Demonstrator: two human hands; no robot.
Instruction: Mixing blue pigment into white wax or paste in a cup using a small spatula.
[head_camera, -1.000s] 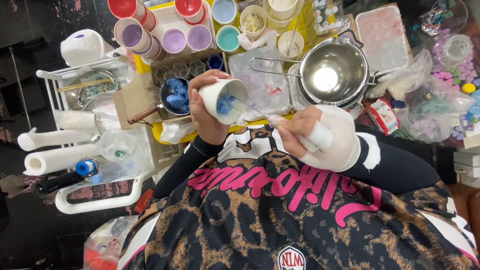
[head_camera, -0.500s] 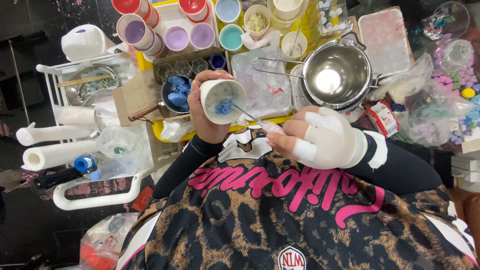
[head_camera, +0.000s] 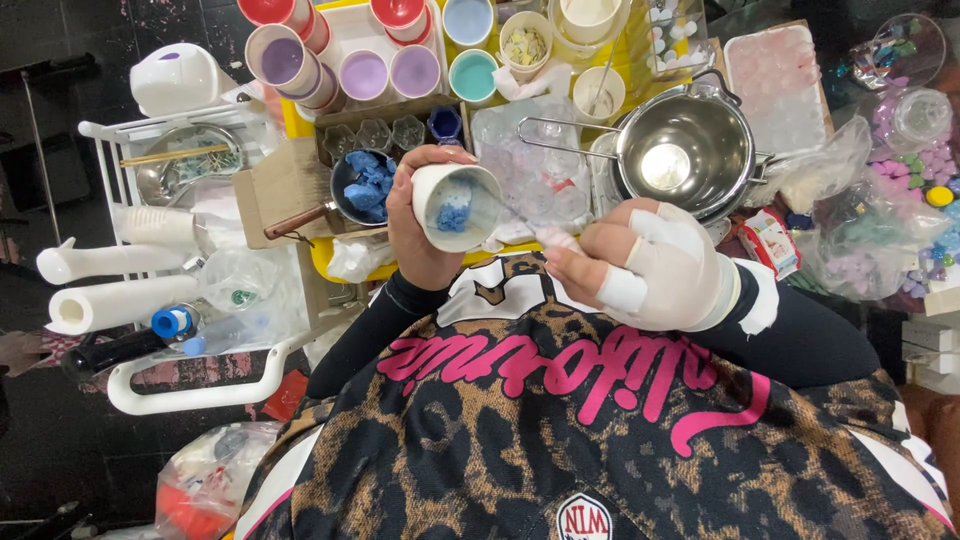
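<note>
My left hand (head_camera: 418, 232) grips a white paper cup (head_camera: 462, 207) tilted toward me, with blue waxy chunks inside. My right hand (head_camera: 650, 265), wrapped in a white bandage, pinches a thin white stick (head_camera: 535, 232) whose tip reaches into the cup's mouth. Both hands are held close to my chest, above the near edge of a yellow work surface (head_camera: 330, 262). Just left of the cup sits a small pan (head_camera: 358, 188) with a wooden handle, holding more blue pieces.
A steel pot (head_camera: 685, 150) stands right of the cup. Cups of purple, red, blue and teal fill (head_camera: 372, 70) line the back. A white cart (head_camera: 150, 300) with paper rolls and bottles is at left. Bags of coloured pieces (head_camera: 880, 235) lie at right.
The cup has stayed tilted in my left hand. My right hand has shifted slightly with the stick working inside the cup.
</note>
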